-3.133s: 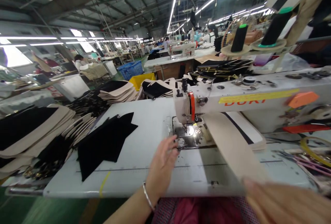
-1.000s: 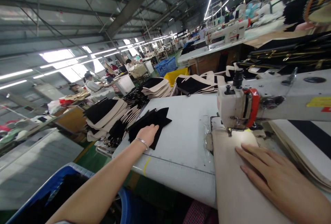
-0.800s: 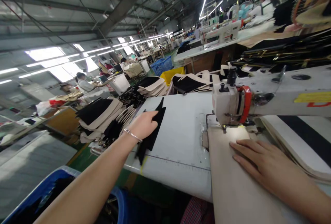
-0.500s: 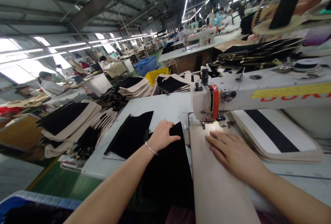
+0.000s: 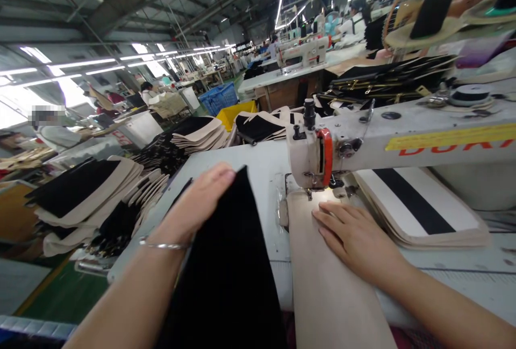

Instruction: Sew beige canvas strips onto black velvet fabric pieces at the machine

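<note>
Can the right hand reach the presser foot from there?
Probably yes: the right hand lies flat on the beige strip, just short of the presser foot, nothing between; the left hand holds its black piece aside.

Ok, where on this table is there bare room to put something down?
Bare table lies between the black piece at the left hand and the machine head, and in front of the striped stack, right of the right hand. The left edge is crowded with piles; the beige strip fills the middle.
</note>
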Demonstrator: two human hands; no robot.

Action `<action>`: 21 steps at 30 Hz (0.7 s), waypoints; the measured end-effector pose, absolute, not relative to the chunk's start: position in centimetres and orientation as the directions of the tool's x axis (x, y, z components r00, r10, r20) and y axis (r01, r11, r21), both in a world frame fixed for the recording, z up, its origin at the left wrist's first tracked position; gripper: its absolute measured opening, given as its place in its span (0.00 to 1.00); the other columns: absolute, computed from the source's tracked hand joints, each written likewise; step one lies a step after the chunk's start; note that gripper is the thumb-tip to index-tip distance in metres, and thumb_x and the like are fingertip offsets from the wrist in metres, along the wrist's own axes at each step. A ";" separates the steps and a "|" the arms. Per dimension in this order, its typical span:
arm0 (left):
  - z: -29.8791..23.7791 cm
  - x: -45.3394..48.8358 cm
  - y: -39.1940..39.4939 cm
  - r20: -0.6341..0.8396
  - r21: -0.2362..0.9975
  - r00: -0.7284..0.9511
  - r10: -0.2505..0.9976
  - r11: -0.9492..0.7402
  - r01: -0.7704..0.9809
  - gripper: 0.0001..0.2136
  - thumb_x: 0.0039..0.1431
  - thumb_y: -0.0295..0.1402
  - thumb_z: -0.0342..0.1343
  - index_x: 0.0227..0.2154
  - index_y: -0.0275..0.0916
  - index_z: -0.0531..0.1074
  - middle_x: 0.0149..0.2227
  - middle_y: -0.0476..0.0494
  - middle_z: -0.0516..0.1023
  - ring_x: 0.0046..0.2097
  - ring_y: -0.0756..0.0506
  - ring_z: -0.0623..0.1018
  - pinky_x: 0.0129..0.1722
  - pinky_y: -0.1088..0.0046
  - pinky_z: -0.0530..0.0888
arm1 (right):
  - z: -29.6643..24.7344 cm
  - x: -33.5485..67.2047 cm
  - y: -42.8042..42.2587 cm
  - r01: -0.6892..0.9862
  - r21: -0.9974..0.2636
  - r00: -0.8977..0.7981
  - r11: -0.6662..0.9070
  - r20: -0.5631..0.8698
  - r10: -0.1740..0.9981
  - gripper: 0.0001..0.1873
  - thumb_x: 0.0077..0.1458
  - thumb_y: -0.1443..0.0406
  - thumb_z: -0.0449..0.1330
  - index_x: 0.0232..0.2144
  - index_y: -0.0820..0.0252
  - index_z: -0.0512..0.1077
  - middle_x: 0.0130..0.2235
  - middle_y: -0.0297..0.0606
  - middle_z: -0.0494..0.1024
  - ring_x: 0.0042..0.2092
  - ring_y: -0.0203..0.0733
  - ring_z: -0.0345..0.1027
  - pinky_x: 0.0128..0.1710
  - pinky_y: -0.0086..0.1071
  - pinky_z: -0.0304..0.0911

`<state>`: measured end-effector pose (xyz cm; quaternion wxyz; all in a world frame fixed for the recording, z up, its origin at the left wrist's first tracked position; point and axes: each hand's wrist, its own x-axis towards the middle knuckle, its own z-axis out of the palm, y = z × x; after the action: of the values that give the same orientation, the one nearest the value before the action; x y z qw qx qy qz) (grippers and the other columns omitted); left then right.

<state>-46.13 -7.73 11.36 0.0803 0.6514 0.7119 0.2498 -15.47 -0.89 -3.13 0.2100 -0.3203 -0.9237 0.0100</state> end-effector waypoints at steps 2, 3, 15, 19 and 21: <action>8.4 -42.6 -5.7 0.056 0.514 0.033 0.998 -0.058 0.856 0.11 0.65 0.39 0.46 0.33 0.39 0.68 0.32 0.50 0.73 0.35 0.48 0.72 0.36 0.73 0.70 | -3.0 -15.4 -1.0 0.586 -0.149 -0.711 0.797 0.378 0.593 0.19 0.63 0.59 0.49 0.55 0.53 0.66 0.56 0.41 0.69 0.55 0.49 0.61 0.52 0.47 0.58; 6.7 -40.9 -4.7 0.020 0.530 0.083 0.996 -0.081 0.844 0.08 0.63 0.36 0.49 0.33 0.39 0.68 0.31 0.50 0.74 0.34 0.48 0.73 0.35 0.73 0.70 | -3.0 -15.4 -1.0 0.585 -0.148 -0.712 0.797 0.377 0.592 0.19 0.63 0.59 0.49 0.55 0.54 0.66 0.56 0.40 0.69 0.56 0.48 0.61 0.53 0.46 0.58; -0.1 -36.7 -0.9 0.178 0.410 0.076 0.981 -0.145 0.900 0.04 0.61 0.28 0.51 0.32 0.38 0.71 0.35 0.44 0.75 0.39 0.45 0.75 0.40 0.70 0.70 | -2.6 -15.5 -0.9 0.590 -0.156 -0.722 0.792 0.337 0.604 0.26 0.63 0.52 0.49 0.59 0.54 0.61 0.57 0.42 0.68 0.56 0.50 0.60 0.51 0.47 0.58; -0.4 -36.0 -0.6 0.185 0.394 0.041 0.982 -0.113 0.912 0.05 0.62 0.28 0.50 0.32 0.38 0.71 0.36 0.43 0.76 0.39 0.45 0.75 0.40 0.69 0.71 | -2.5 -15.5 -1.0 0.597 -0.153 -0.716 0.788 0.340 0.609 0.29 0.62 0.49 0.50 0.60 0.55 0.60 0.57 0.43 0.68 0.56 0.52 0.60 0.50 0.48 0.58; -0.5 -35.8 -0.7 0.193 0.384 0.019 0.981 -0.093 0.919 0.05 0.62 0.28 0.50 0.32 0.38 0.71 0.36 0.43 0.76 0.38 0.45 0.76 0.40 0.70 0.71 | -2.5 -15.5 -1.0 0.600 -0.155 -0.713 0.785 0.342 0.612 0.29 0.62 0.49 0.50 0.60 0.55 0.61 0.56 0.43 0.68 0.56 0.52 0.60 0.51 0.47 0.58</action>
<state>-35.76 -0.65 -0.45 0.0754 0.7098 0.6691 0.2069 -15.51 -0.99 -2.46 0.1908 -0.3273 -0.9253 0.0164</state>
